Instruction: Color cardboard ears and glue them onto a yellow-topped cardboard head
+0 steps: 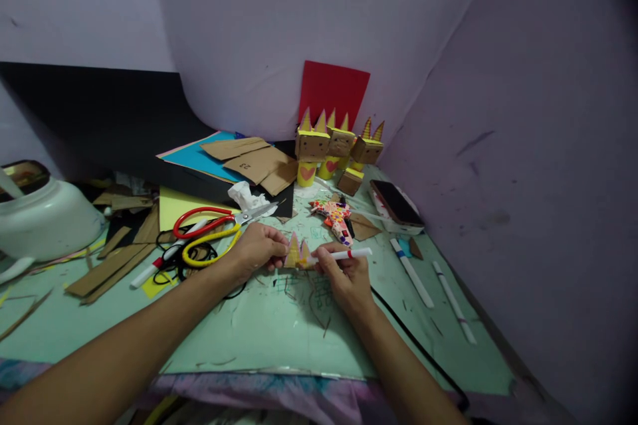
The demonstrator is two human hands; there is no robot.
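Between my hands, low over the table, is a small cardboard piece with pointed ears [293, 254], yellowish with purple edges. My left hand [259, 249] pinches its left side. My right hand [345, 273] is closed around a white marker [356, 254] with a red band; its tip end reaches the piece's right side. Whether the right fingers also touch the piece is hard to see. Scissors [212, 229] with one red and one yellow handle lie just beyond my left hand. A patterned glue gun [335, 218] rests beyond my right hand.
At the back stand several cardboard figures [313, 146] with pointed ears, before a red sheet [331, 89]. Cardboard pieces [256, 163] and strips [112, 272] lie left. Two markers [411, 272] and a phone [396, 202] are right. A white pot [44, 226] stands far left; a black cord [419, 345] crosses the front right.
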